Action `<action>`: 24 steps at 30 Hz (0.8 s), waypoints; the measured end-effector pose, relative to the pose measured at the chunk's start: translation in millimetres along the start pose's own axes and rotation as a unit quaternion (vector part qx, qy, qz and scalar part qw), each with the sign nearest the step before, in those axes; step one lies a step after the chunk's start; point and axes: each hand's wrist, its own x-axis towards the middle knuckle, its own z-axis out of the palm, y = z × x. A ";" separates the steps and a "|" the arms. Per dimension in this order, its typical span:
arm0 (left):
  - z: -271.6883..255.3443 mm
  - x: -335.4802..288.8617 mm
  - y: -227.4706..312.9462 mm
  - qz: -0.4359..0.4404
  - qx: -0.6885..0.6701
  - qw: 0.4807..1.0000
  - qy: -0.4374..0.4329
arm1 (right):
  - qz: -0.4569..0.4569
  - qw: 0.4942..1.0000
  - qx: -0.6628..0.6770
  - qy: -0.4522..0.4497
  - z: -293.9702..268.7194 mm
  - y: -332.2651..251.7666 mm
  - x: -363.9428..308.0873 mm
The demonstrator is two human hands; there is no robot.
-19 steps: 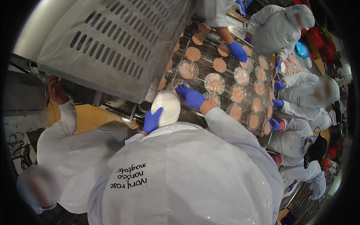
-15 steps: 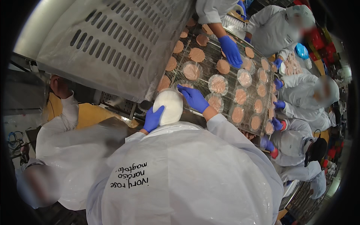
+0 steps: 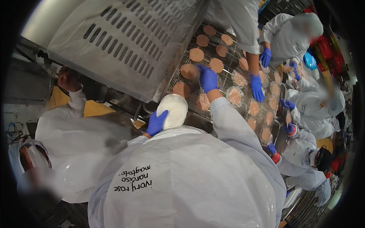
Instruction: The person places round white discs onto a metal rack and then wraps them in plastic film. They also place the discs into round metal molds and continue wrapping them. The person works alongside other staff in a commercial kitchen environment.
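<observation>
My left hand [image 3: 156, 123], in a blue glove, holds a thick stack of round white sheets [image 3: 174, 109] against the front of my white apron. Its fingers close round the left side of the stack. My right hand [image 3: 208, 78], also gloved in blue, reaches over the wire mesh conveyor [image 3: 192, 84]. Its fingertips are smeared beside a round pink meat patty [image 3: 188, 71]; whether they hold anything is hidden. Another patty [image 3: 181, 89] lies just beyond the stack. Under my right wrist, a patty with clear film [image 3: 203, 102] is partly covered.
A slotted metal cover [image 3: 114, 41] slopes above the belt's left side. A co-worker's gloved hand [image 3: 257, 89] reaches over the belt from the far side. Several people in white stand along its right edge. Another person [image 3: 81, 133] is close on my left.
My right hand has left the stack and moved up and right over the belt. The co-worker's hand has moved right and nearer. My left hand keeps holding the stack.
</observation>
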 end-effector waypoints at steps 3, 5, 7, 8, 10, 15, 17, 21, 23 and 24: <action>-7.6 -4.5 14.3 0.007 0.052 0.999 0.003 | -0.037 0.990 -0.130 -0.038 36.7 1.4 4.1; -12.9 -4.4 13.3 -0.007 0.042 0.999 0.005 | -0.015 0.970 -0.194 -0.143 52.3 -7.2 -4.4; -17.8 -2.2 3.3 -0.033 -0.019 0.999 0.008 | 0.029 0.974 -0.102 -0.200 55.8 -18.7 -37.4; -21.7 -3.0 1.8 -0.021 -0.022 0.999 0.012 | -0.002 0.970 -0.089 -0.226 39.7 -43.1 -52.6; -21.4 -4.4 7.1 -0.001 -0.014 1.000 0.002 | -0.099 0.972 -0.068 -0.204 20.1 -52.3 -89.5; -20.3 4.9 -1.1 -0.010 -0.023 1.000 -0.011 | 0.044 0.956 0.197 -0.215 6.8 -53.4 -124.7; -19.5 10.5 -0.7 -0.007 -0.007 0.999 -0.034 | 0.097 0.959 0.119 -0.237 4.5 -81.3 -121.4; -22.6 10.4 6.8 0.005 -0.005 1.000 -0.028 | 0.086 0.966 0.109 -0.220 18.2 -65.9 -118.0; -30.4 7.1 10.4 -0.003 -0.016 1.000 -0.014 | 0.078 0.971 0.131 -0.183 22.9 -53.8 -109.0; -33.5 5.7 10.1 -0.005 -0.016 1.000 -0.012 | 0.085 0.970 0.151 -0.170 19.2 -53.7 -101.0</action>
